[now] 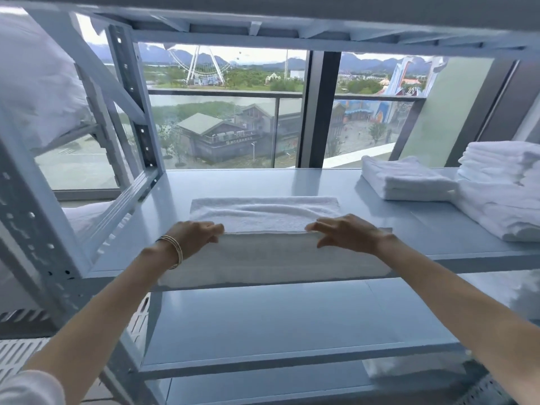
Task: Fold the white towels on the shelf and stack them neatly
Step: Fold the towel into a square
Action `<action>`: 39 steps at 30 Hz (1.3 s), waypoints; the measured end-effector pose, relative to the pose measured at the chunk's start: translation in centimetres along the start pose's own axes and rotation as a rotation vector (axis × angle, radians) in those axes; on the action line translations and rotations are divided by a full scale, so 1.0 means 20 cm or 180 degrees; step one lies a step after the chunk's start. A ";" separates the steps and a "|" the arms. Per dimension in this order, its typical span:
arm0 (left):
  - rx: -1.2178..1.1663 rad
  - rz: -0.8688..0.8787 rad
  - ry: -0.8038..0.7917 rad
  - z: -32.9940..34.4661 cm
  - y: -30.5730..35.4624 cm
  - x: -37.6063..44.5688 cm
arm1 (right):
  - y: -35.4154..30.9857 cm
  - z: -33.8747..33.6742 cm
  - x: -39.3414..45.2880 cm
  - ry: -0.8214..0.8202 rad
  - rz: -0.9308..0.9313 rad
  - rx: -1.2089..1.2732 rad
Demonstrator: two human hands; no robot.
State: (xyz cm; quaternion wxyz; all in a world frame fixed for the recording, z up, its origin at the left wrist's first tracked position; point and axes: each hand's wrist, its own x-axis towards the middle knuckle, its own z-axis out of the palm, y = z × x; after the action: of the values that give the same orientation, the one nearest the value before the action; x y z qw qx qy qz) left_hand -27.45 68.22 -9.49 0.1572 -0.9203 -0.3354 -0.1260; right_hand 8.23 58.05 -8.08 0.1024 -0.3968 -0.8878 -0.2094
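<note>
Item: white towel (264, 220), terry, laid flat across the middle of the grey metal shelf (306, 182), its long side parallel to the front edge. The near portion hung over the front lip of the shelf; a raised fold line ran across the towel between the two hands.

Left hand (195, 235): at the left end of the fold line, fingers curled over the doubled edge of the towel and gripping it. Thin gold bangles (174, 250) sat on that wrist.

Right hand (346, 233): at the right end of the same fold line, fingers curled and pinching the towel's edge, thumb toward the centre.

Folded towel (409, 179): white, squared, lying on the shelf's right rear area, well apart from the towel being handled.

Towel stack (501, 168): several folded white towels piled at the far right, just beside the single folded one.

Loose white linen (502, 213): heaped at the right front of the shelf, under and before the stack, touching it.

Shelving: steel rack with perforated uprights (27, 226); a lower tier (292, 323) showed beneath the working surface.

Bundled white bedding (38, 83): on the adjoining rack at upper left.

Background: floor-to-ceiling window (228, 112) behind the rack, balcony rail, Ferris wheel (201, 62), rooftops and hills outside.
</note>
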 end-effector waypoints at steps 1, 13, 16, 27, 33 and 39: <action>0.0086 -0.0239 -0.0488 0.01 -0.03 0.04 | 0.06 0.03 0.00 -0.0112 0.0027 0.0004; 0.0727 -0.1627 -0.0474 0.12 -0.31 0.54 | 0.68 0.27 0.19 -0.0353 0.1778 -0.0132; 0.1021 -0.1756 -0.0826 0.28 -0.30 0.64 | 0.74 0.41 0.28 -0.0822 0.2126 -0.0354; -0.0973 -0.2304 -0.1594 0.60 -0.65 0.64 | 0.89 0.67 0.24 -0.1921 0.2952 0.0413; -0.0861 -0.2452 -0.1419 0.69 -0.73 0.70 | 0.98 0.69 0.30 -0.2208 0.2902 0.0597; -0.1035 -0.2768 -0.1122 0.73 -0.78 0.76 | 1.08 0.73 0.41 -0.1780 0.3007 0.0817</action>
State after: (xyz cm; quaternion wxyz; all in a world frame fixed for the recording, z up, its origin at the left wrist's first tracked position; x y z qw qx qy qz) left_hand -24.58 93.87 -14.59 -0.1146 -0.7151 -0.6857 -0.0730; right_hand 18.68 83.04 -11.89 -0.0068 -0.7759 -0.6255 0.0820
